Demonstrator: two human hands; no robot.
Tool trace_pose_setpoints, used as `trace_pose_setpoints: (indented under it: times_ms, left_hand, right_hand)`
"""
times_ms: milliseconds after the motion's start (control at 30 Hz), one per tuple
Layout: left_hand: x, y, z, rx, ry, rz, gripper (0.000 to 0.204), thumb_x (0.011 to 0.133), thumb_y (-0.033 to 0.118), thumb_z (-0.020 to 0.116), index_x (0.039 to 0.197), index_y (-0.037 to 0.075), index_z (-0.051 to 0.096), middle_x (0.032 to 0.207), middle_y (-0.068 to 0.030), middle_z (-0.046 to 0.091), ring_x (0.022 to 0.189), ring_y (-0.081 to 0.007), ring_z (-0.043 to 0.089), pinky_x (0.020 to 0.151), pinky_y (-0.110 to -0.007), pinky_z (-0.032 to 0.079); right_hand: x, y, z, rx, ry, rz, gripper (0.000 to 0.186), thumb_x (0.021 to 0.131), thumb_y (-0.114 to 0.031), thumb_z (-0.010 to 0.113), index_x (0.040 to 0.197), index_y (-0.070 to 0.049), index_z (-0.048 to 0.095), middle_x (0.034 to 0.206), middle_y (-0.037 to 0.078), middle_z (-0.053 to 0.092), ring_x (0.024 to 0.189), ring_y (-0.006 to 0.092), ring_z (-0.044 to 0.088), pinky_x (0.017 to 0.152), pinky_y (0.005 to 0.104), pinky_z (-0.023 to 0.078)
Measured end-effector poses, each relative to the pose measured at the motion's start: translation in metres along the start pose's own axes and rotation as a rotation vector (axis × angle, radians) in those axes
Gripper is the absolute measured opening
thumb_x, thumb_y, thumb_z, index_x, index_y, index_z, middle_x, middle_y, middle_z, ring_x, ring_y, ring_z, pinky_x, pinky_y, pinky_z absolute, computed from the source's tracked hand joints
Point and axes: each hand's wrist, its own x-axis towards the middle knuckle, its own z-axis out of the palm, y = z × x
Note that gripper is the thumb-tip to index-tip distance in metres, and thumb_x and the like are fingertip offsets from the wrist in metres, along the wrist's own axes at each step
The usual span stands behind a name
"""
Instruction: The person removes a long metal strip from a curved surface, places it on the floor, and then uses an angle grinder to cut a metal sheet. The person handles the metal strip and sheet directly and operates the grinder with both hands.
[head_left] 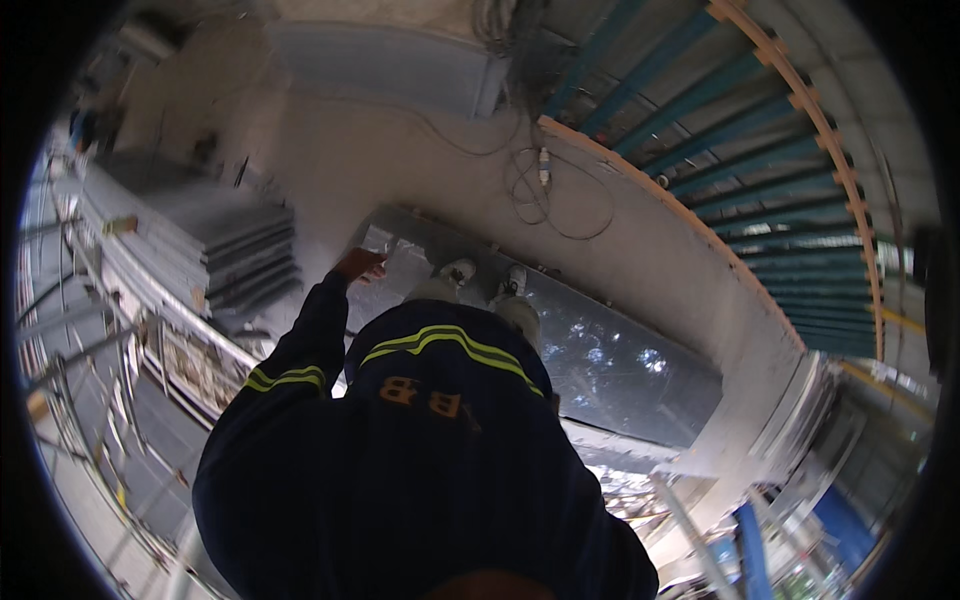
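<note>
My left hand [362,265] is out to the left at the end of a dark navy sleeve with a yellow reflective stripe. Its fingers look bent together over the left end of a dark, shiny panel [630,375]. Beside the fingertips is a small pale streak; I cannot make out whether it is something held or a mark on the panel. My shoes [510,280] are on the panel near its far edge. The right hand is hidden behind my body or out of the picture.
A stack of grey sheets [220,225] stands at the left. Ahead, a cable with a connector [544,167] lies looped on the dusty floor [350,150]. A curved frame with teal slats [760,190] is at the right. Metal rails and poles [180,370] run along the lower left.
</note>
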Motion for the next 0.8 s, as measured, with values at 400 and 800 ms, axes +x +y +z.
trace_pose_setpoints:
  times_ms: [400, 800]
  left_hand:
    - [-0.103, -0.193, 0.208, 0.109, 0.317, 0.21, 0.053, 0.099, 0.052, 0.06, 0.098, 0.0, 0.073, 0.085, -0.0076, 0.071, 0.082, -0.0196, 0.067, 0.073, -0.036, 0.049]
    - [-0.083, -0.16, 0.214, -0.828, 0.353, -0.024, 0.046, 0.095, 0.05, 0.062, 0.106, 0.006, 0.068, 0.102, -0.0095, 0.072, 0.091, -0.0236, 0.067, 0.08, -0.043, 0.052]
  right_hand:
    - [0.2, -0.286, -0.139, -0.155, -0.023, -0.075, 0.037, 0.097, -0.046, 0.056, 0.104, -0.01, 0.064, 0.092, 0.008, 0.071, 0.073, 0.024, 0.07, 0.052, 0.0368, 0.05]
    - [0.192, -0.391, 0.111, -0.75, -0.531, -0.437, 0.021, 0.096, -0.021, 0.066, 0.094, -0.001, 0.068, 0.076, 0.007, 0.065, 0.065, 0.0157, 0.064, 0.06, 0.0323, 0.055]
